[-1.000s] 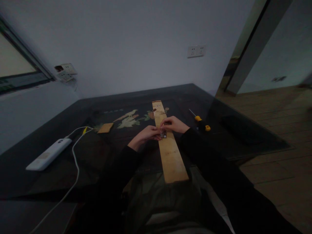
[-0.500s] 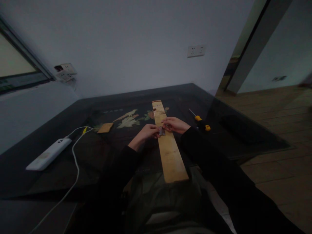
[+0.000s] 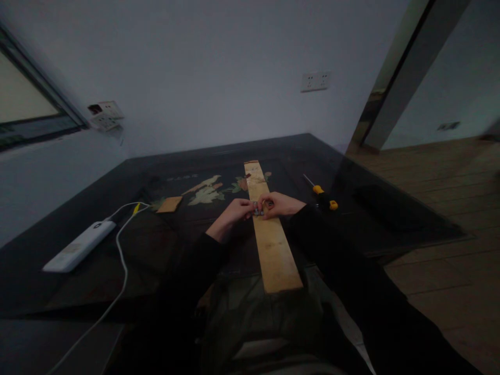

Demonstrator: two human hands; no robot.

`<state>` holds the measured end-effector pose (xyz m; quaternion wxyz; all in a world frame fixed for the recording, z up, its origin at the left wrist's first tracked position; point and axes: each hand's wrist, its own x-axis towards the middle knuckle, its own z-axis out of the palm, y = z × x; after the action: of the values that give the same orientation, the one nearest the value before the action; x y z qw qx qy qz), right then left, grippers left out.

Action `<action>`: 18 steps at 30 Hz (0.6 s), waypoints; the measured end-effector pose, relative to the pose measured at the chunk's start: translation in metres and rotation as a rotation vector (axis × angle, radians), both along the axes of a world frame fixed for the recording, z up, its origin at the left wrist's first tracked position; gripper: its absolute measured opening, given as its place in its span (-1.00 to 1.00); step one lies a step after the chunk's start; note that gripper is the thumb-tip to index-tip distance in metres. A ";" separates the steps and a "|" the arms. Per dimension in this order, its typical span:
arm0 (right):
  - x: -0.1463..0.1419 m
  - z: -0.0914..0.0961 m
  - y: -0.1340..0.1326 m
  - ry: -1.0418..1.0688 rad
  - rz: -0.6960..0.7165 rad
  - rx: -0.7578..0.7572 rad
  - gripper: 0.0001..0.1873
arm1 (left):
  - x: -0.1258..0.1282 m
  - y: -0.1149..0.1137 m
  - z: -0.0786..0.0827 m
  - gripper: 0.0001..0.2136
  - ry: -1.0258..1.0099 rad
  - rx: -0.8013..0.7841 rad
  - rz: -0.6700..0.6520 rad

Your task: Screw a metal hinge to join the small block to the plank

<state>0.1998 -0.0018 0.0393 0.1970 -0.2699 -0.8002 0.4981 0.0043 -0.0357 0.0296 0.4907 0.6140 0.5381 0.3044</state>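
A long wooden board (image 3: 273, 245) lies lengthwise before me, its near end reaching past the table's front edge. Over its middle both hands meet around a small shiny metallic piece (image 3: 257, 210), too small and dim to name exactly. My left hand (image 3: 235, 211) is closed in a pinch on the piece's left side. From the right, my right hand (image 3: 280, 203) has thumb and forefinger curled together against the piece, and whatever else lies within those fingers is hidden. To the right of that hand rests a yellow-and-black screwdriver (image 3: 324, 198) on the table.
On the dark table (image 3: 144, 281), a small square of wood (image 3: 169, 204) lies to the left. Beyond it is a white power bank (image 3: 80, 246) with a white cable (image 3: 122, 260) running off the near edge. A pale wall with a socket (image 3: 315, 81) stands behind.
My right hand has come slightly down and closer to the metallic piece, its fingers curling in. The left hand stays nearly in place. The board has not visibly moved.
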 end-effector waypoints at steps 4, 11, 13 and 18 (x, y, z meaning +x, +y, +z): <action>-0.001 -0.001 0.001 -0.007 -0.010 0.072 -0.80 | 0.000 0.000 0.001 -0.83 -0.006 -0.035 -0.004; -0.001 0.003 0.004 -0.015 -0.048 0.209 -0.74 | 0.001 -0.003 0.005 -0.83 -0.108 -0.086 -0.033; -0.001 0.003 0.004 -0.021 -0.043 0.209 -0.73 | 0.001 -0.004 0.005 -0.83 -0.127 -0.094 -0.030; -0.001 0.004 0.002 -0.013 -0.015 0.166 -0.74 | 0.001 -0.002 0.002 -0.81 -0.099 -0.095 -0.027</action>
<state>0.1987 0.0000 0.0431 0.2171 -0.2619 -0.8380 0.4267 0.0055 -0.0377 0.0320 0.5492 0.5815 0.5188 0.3019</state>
